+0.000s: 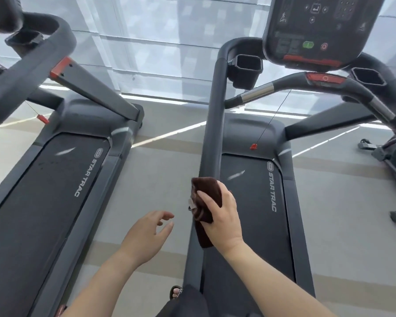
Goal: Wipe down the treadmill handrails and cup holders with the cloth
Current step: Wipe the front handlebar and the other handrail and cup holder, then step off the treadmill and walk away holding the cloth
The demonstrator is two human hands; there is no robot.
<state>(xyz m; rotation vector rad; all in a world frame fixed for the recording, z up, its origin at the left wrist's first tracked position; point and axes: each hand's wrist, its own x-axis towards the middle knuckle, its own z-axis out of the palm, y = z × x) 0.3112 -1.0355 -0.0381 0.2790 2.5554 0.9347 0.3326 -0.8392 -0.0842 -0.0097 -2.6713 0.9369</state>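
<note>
The right hand (222, 216) is grasping a dark brown cloth (206, 202), folded over and pressed around the long grey handrail (215, 115) of the right-hand treadmill, at the near part of the rail. The fingers (204, 197) are lying across the cloth, and a loose end of it is hanging down along the rail below the hand. The left hand (146, 234) is hovering released just left of the rail, fingers loosely spread and holding nothing, apart from both rail and cloth. At the far end of the handrail a dark cup holder (247, 67) is sitting beside the console (316, 30), and a second cup holder (367, 78) is lying further right. Another treadmill (50, 179) is standing to the left.
</note>
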